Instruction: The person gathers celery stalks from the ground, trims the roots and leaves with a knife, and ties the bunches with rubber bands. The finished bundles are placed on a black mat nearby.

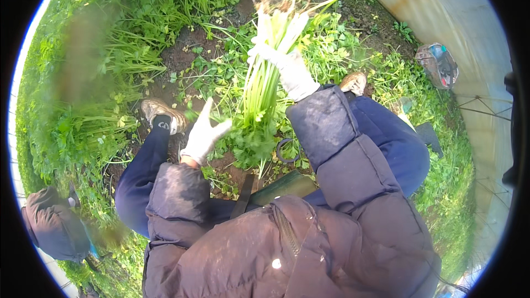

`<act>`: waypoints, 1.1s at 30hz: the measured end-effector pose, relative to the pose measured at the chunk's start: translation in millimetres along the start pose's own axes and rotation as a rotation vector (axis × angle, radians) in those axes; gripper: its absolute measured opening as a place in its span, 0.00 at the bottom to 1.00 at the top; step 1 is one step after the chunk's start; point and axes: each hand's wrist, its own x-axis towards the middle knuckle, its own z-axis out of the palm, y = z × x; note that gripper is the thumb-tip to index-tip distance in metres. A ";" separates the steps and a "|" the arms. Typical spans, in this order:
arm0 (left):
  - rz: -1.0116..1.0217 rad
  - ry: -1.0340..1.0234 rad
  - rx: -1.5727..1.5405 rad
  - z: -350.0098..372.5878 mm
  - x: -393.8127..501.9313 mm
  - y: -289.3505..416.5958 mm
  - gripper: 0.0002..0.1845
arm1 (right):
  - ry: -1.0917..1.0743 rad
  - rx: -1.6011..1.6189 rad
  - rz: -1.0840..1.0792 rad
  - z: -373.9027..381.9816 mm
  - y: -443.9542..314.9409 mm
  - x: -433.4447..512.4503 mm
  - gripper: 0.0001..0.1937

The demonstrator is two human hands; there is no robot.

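Note:
My right hand point(285, 66), in a white glove, is closed around a bunch of celery point(263, 87). The roots point(285, 2) point away from me and the leafy tops hang down towards my lap. To the left of the bunch is my left hand point(207, 132), also in a white glove, with fingers spread and nothing in it. A dark ring point(287, 150), which looks like a roll of tape, lies on the ground below the leaves, near my right sleeve. Loose stalks and trimmed leaves point(331, 45) cover the soil beyond the bunch.
Standing celery plants point(174, 4) fill the ground to the left and ahead. Plastic sheeting point(434, 4) rises on the right, with a bag point(438, 65) of items beside it. Another person point(60, 223) is at the lower left. A green seat-like object point(285, 188) is beneath me.

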 end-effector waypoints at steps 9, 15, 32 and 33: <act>-0.005 -0.197 -0.745 41.4 -27.0 57.3 0.25 | -0.198 0.205 0.165 71.1 3.1 -68.8 0.28; -0.159 -0.250 -0.616 35.8 -48.0 49.4 0.13 | 0.092 0.358 -0.057 37.0 -26.6 -23.7 0.27; -0.214 -0.150 -0.569 17.8 -60.9 39.7 0.10 | -0.189 -1.471 -1.099 -15.1 -76.6 -17.5 0.25; -0.214 -0.149 -0.555 18.1 -60.8 39.4 0.10 | -0.331 -1.467 -0.917 1.9 -73.1 -24.8 0.18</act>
